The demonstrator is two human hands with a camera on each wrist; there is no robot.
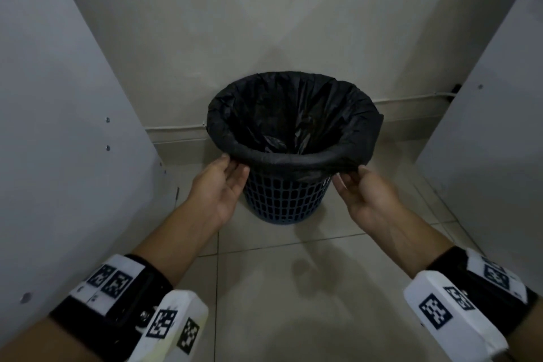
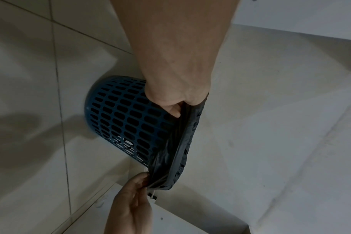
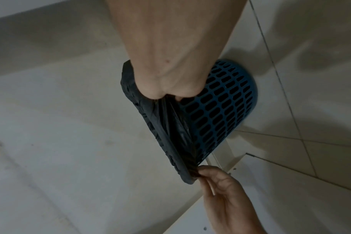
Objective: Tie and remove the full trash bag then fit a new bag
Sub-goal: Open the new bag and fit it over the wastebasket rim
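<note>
The blue basket (image 1: pixel 280 198) is standing on the tiled floor (image 1: pixel 293 288) against the wall, so both hands are reaching it from the front. The black bag (image 1: pixel 293 114) is lining it, hem folded over the rim. The left hand (image 1: pixel 221 185) and right hand (image 1: pixel 363 188) are each pinching that hem, likely to peel it free. The wrist views are showing the pinched film; the head view is showing the bag's dark interior.

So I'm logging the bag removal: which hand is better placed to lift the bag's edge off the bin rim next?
Neither clearly. The left hand and right hand each pinch the black bag folded over the blue bin, on opposite sides of its near rim. Lifting with both looks best.
</note>
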